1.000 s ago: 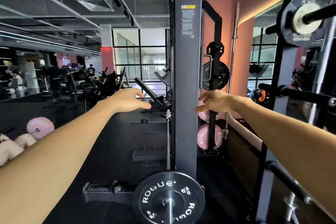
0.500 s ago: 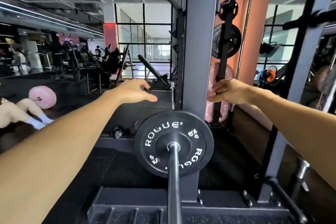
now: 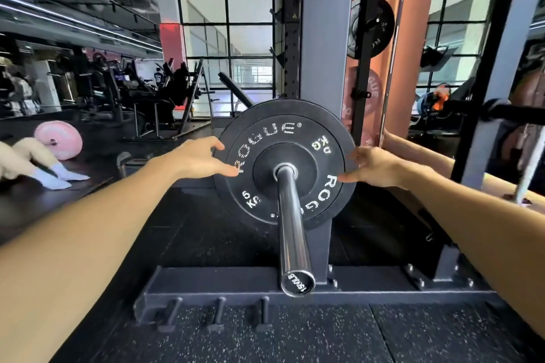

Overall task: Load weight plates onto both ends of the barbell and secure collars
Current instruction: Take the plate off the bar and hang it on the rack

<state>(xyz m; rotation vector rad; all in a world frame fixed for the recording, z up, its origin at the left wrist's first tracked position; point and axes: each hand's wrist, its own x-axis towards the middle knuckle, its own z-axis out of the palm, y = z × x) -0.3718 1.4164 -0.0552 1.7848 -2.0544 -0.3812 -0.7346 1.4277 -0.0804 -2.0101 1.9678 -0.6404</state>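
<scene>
A black 5 kg ROGUE weight plate sits on the barbell sleeve, which points toward me with its end cap near. My left hand reaches to the plate's left rim, thumb tip on the face and fingers stretched over the edge. My right hand meets the right rim the same way, thumb on the face near the lettering. Both hands touch the plate without wrapping around it. No collar is in view.
A grey rack upright stands right behind the plate. Black and pink plates hang on a storage post beyond. The rack base with short pegs lies below the sleeve. On the floor at left are a pink bumper plate and a person's legs.
My view dropped and closed in on the plate. Both hands came down from mid-air beside the upright to the plate's left and right rims.
</scene>
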